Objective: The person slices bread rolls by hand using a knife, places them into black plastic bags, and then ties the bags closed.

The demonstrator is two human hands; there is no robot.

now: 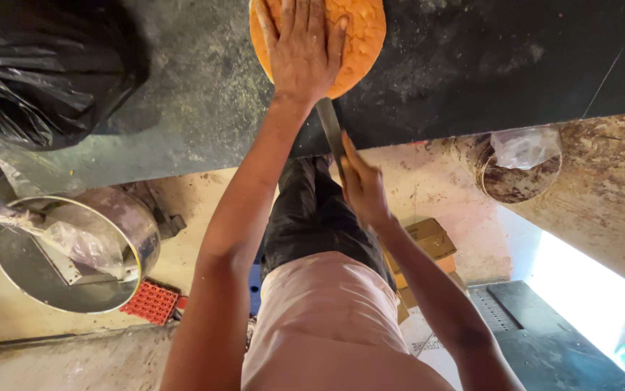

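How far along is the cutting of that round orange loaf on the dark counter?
Barely started, it seems. The left hand presses flat on the orange loaf, which looks whole where visible. The right hand grips a knife whose blade meets the loaf's near edge. No cut pieces show on the counter, so the slicing itself seemingly remains.

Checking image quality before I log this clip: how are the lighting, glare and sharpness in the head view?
Head view: a blown-out white patch of daylight at lower right hides detail; the left hand on the round orange loaf is evenly lit and sharp; the right hand gripping the long metal knife is slightly soft; the crumpled black plastic bag shows glossy highlights; wide-angle stretching enlarges the near arms.
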